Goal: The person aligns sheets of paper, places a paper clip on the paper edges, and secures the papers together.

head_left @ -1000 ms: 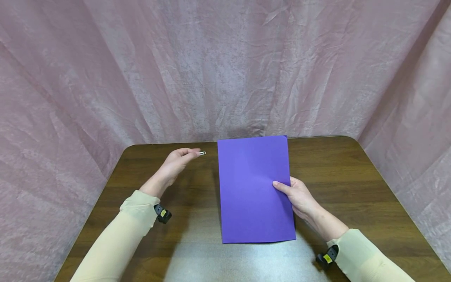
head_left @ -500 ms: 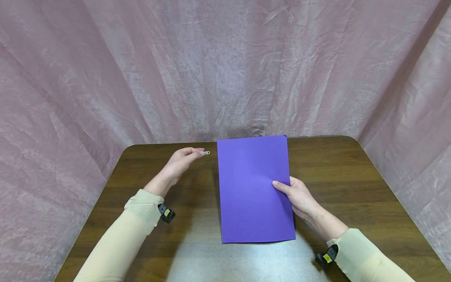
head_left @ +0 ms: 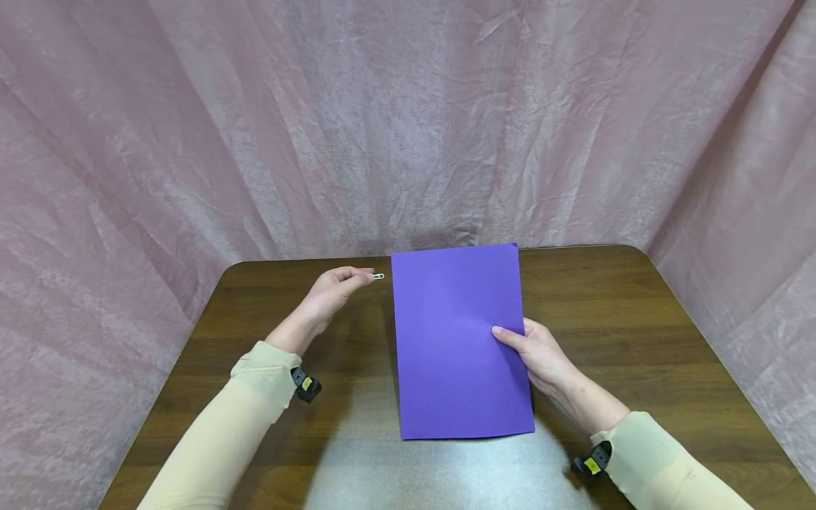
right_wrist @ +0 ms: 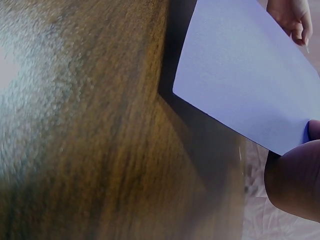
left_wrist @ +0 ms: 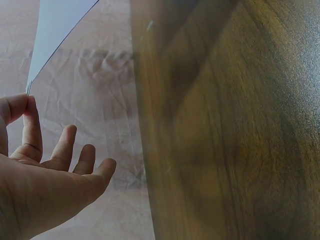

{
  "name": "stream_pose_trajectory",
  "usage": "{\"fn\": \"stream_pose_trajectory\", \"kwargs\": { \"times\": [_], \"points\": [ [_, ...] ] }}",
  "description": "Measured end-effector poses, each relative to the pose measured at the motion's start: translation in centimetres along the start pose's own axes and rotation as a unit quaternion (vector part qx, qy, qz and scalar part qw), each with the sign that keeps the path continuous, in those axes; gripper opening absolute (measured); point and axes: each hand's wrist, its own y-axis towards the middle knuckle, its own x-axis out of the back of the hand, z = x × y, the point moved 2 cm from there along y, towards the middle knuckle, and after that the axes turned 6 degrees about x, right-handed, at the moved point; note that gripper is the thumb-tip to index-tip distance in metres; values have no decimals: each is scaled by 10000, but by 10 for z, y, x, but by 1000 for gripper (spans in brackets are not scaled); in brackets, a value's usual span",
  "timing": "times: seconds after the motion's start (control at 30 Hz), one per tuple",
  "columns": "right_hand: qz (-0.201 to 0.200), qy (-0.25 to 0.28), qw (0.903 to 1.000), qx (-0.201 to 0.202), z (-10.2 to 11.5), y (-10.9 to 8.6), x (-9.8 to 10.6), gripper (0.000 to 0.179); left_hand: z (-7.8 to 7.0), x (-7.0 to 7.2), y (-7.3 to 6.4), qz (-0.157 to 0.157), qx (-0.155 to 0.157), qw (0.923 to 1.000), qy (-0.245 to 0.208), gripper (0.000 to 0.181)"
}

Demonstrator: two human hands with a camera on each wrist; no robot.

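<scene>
A purple sheet of paper (head_left: 455, 368) is held up over the table by my right hand (head_left: 542, 354), thumb on its face at the right edge and fingers hidden behind. In the right wrist view the sheet (right_wrist: 240, 75) slants above the wood, part of the thumb (right_wrist: 295, 175) at its edge. My left hand (head_left: 331, 294) pinches a small white paper clip (head_left: 379, 276) between thumb and forefinger, just left of the sheet's upper left corner. In the left wrist view the other fingers (left_wrist: 85, 160) are spread, and the clip (left_wrist: 29, 89) overlaps the sheet's corner.
The brown wooden table (head_left: 625, 304) has rounded far corners and a bright reflection near the front. Pink curtains (head_left: 382, 127) hang behind it and along both sides. A small black wrist camera (head_left: 306, 386) sits on the left sleeve, another (head_left: 593, 460) on the right.
My left hand has moved to the right with the paper clip, bringing it closer to the sheet's upper left corner. The right hand and the sheet have hardly moved.
</scene>
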Motion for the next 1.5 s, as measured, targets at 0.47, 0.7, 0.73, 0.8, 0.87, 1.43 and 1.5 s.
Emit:
{"fn": "stream_pose_trajectory", "kwargs": {
  "times": [0.47, 0.7, 0.73, 0.8, 0.87, 1.43, 1.5],
  "points": [
    [79, 72, 9999, 26, 0, 2, -2, 23, 1, -7, 3, 82, -2, 9999, -61, 29],
    [84, 68, 9999, 22, 0, 2, -3, 23, 0, -8, 3, 75, -54, 9999, -116, 23],
    [82, 68, 9999, 21, 0, 2, -3, 23, -1, -8, 2, 78, -65, 9999, -119, 23],
    [85, 74, 9999, 20, 0, 2, -3, 22, 0, -9, 3, 81, -73, 9999, -127, 23],
    [81, 88, 9999, 15, 0, 2, -3, 21, 0, -9, 3, 84, -69, 9999, -116, 23],
    [62, 75, 9999, -28, -2, 3, -4, 22, 2, -15, 5, 69, -97, 9998, -134, 25],
    [74, 83, 9999, -28, -2, 3, -4, 23, 1, -15, 5, 69, -80, 9999, -133, 25]
  ]
}}
